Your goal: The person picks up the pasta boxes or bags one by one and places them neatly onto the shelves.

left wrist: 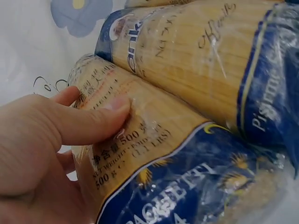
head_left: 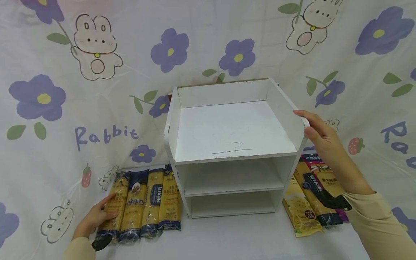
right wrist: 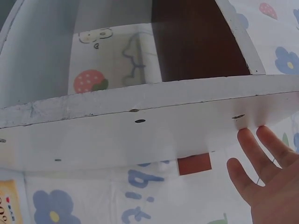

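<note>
My left hand [head_left: 97, 216] grips the leftmost spaghetti pack [head_left: 114, 211], one of several yellow and blue packs in a row. In the left wrist view the thumb lies across the pack's printed front [left wrist: 135, 135], while other fingers go round its side, partly hidden. A second pasta pack [left wrist: 187, 60] lies alongside it. My right hand [head_left: 326, 148] rests at the front top corner of a white shelf unit [head_left: 237, 126]. From the right wrist view, fairly straight fingers [right wrist: 254, 154] touch its white side panel [right wrist: 117, 140].
The shelf has a tray-like top and two compartments [head_left: 232, 177] below. Right of it lie more food packs, among them a yellow pack [head_left: 300, 209] and a blue-ended pasta pack [head_left: 316, 191]. A patterned cloth [head_left: 201, 43] hangs behind, above the white tabletop [head_left: 234, 238].
</note>
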A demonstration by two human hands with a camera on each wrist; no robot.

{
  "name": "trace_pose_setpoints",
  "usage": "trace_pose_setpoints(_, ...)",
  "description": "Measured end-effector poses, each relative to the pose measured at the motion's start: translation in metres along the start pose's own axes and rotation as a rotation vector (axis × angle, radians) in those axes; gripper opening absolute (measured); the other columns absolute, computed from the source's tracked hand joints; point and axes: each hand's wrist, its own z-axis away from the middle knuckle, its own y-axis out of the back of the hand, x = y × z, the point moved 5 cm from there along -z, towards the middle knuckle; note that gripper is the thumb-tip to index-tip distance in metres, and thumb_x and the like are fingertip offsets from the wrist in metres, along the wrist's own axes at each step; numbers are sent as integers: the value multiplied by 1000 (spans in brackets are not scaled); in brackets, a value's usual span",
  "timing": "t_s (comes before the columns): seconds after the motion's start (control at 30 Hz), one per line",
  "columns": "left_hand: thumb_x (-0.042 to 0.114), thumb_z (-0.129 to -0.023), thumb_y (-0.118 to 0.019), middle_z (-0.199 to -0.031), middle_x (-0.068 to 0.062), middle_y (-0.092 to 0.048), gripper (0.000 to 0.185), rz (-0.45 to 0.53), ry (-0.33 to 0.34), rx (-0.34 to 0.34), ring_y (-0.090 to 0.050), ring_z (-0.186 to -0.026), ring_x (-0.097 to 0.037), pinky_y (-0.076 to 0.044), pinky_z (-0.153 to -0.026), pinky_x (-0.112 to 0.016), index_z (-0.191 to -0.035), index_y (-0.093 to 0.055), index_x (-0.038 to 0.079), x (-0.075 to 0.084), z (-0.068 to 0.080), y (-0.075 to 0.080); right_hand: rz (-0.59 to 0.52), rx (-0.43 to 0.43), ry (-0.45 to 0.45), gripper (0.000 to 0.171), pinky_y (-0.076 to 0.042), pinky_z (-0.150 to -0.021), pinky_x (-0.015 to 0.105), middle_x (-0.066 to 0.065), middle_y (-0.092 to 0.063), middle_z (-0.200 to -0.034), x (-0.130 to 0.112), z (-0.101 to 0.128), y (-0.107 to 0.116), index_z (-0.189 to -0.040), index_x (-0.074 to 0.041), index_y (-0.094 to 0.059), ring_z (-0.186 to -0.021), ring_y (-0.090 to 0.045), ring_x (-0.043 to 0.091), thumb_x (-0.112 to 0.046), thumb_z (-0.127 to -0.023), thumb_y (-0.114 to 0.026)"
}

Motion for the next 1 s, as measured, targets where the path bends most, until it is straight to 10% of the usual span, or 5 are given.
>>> trace_pose_setpoints(1.0,16,-88,-73,-153,-34,-28,93,170,48,-1,-59,-96,-21,-56,-76,-34,-159,-14,28,-11,3,2,14,-2,-10,46,-24,-106,80,-8,-31,-162,2,0,0,-153,-28,-38,-150,-30,32,-20,-107,-40)
